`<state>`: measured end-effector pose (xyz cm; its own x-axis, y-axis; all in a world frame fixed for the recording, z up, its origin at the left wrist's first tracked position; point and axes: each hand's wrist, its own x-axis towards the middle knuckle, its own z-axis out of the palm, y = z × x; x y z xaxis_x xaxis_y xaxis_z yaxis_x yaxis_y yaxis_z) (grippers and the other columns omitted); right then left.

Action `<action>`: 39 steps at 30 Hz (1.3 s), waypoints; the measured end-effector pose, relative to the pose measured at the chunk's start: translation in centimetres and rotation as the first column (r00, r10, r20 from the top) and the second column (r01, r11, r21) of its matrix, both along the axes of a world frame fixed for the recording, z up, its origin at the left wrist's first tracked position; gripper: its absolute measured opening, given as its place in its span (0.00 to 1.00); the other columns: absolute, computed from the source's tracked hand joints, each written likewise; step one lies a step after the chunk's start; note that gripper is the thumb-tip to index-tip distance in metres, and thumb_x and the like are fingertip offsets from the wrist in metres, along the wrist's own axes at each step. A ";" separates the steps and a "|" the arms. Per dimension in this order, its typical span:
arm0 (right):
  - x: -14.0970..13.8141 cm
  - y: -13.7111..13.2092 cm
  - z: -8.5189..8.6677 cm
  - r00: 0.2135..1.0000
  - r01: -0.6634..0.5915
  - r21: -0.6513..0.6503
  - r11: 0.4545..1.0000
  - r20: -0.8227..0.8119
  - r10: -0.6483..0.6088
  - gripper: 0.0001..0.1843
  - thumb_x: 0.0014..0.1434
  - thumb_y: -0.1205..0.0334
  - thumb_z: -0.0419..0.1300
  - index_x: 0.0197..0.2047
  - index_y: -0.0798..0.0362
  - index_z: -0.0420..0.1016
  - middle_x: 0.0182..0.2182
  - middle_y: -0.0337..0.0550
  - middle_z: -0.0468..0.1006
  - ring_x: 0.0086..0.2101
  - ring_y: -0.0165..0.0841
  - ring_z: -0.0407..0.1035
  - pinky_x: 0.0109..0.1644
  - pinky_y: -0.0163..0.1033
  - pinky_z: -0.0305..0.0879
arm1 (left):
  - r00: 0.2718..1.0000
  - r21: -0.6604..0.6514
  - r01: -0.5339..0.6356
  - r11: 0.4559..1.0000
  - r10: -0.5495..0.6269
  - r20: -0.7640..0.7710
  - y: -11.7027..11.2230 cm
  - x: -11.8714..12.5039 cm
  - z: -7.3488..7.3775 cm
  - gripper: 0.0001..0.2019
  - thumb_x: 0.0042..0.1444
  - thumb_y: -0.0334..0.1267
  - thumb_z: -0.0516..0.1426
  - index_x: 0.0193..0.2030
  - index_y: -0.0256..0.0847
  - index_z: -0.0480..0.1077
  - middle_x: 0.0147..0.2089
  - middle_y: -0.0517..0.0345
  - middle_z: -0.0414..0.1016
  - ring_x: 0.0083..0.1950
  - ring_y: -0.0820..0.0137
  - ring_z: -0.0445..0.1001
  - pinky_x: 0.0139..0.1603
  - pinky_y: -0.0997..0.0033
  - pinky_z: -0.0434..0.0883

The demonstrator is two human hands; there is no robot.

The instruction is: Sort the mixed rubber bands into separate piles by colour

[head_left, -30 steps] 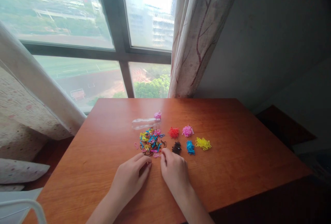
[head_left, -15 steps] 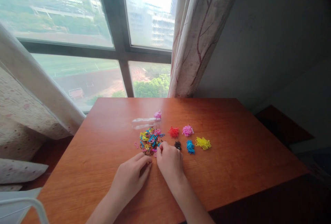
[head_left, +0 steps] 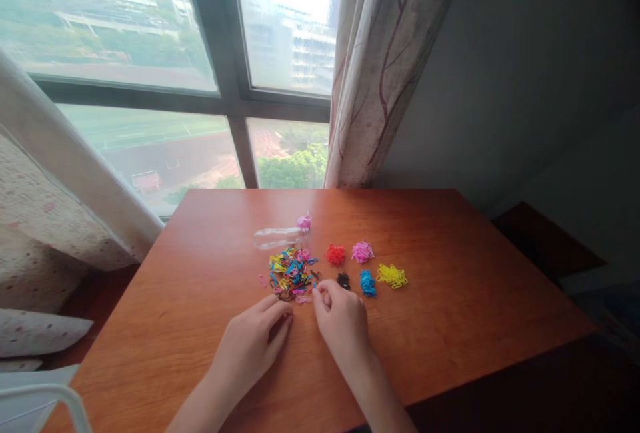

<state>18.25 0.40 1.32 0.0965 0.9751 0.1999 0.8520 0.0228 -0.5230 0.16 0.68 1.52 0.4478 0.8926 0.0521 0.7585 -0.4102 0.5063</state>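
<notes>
A mixed pile of small coloured rubber bands [head_left: 291, 270] lies in the middle of the table. My right hand [head_left: 343, 313] is at the pile's right edge, thumb and forefinger pinched on a blue rubber band [head_left: 315, 284] that shows at the fingertips. Close in front of the pile rests my left hand [head_left: 255, 336], its fingers curled together and no band visible in them. Single-colour heaps lie to the right: red bands [head_left: 335, 255], pink bands [head_left: 363, 252], black bands [head_left: 343, 280], blue bands [head_left: 367, 283] and yellow bands [head_left: 393, 276].
Behind the pile a clear plastic piece [head_left: 280, 238] lies next to a pink object [head_left: 304, 221]. The wooden table [head_left: 450, 253] reaches to the window [head_left: 235, 106] and curtain [head_left: 380, 73]. A white curved frame [head_left: 70, 393] stands at the lower left.
My right hand has drawn back from the pile, slightly right and toward me, with the blue rubber band at its fingertips. My left hand has stayed in place.
</notes>
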 end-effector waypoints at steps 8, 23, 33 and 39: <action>7.2 -2.9 -0.8 0.987 0.111 0.045 0.993 0.116 -0.115 0.11 0.64 0.62 0.51 0.33 0.49 0.73 0.19 0.36 0.71 0.21 0.32 0.66 0.27 0.36 0.46 | 1.000 0.010 0.001 1.000 -0.001 0.001 0.0 -0.1 -0.5 0.11 0.65 0.36 0.48 0.39 0.46 0.72 0.40 0.57 0.76 0.40 0.68 0.77 0.38 0.75 0.70; 9.8 -2.8 -1.7 0.974 0.063 0.112 0.992 0.210 -0.085 0.13 0.66 0.62 0.50 0.36 0.50 0.75 0.24 0.39 0.77 0.24 0.32 0.70 0.29 0.36 0.50 | 1.000 0.001 -0.002 1.000 0.002 -0.011 0.0 -0.1 -0.3 0.10 0.65 0.36 0.48 0.39 0.45 0.71 0.40 0.58 0.75 0.39 0.68 0.76 0.38 0.74 0.68; 4.9 -3.1 -1.7 0.993 -0.114 0.102 0.988 0.005 0.114 0.10 0.65 0.65 0.52 0.35 0.49 0.73 0.23 0.35 0.74 0.25 0.30 0.68 0.31 0.35 0.50 | 0.995 0.030 -0.071 0.997 0.073 -0.067 0.1 0.6 -0.2 0.10 0.65 0.38 0.49 0.42 0.47 0.71 0.44 0.59 0.77 0.40 0.68 0.77 0.35 0.74 0.67; 2.3 -3.2 -1.7 0.981 -0.193 0.071 0.979 -0.015 0.195 0.09 0.63 0.68 0.53 0.33 0.49 0.71 0.24 0.34 0.74 0.26 0.30 0.69 0.31 0.35 0.48 | 0.992 0.018 -0.085 0.996 0.086 -0.097 0.8 1.4 0.3 0.11 0.66 0.39 0.49 0.45 0.49 0.71 0.44 0.60 0.77 0.42 0.67 0.78 0.38 0.73 0.68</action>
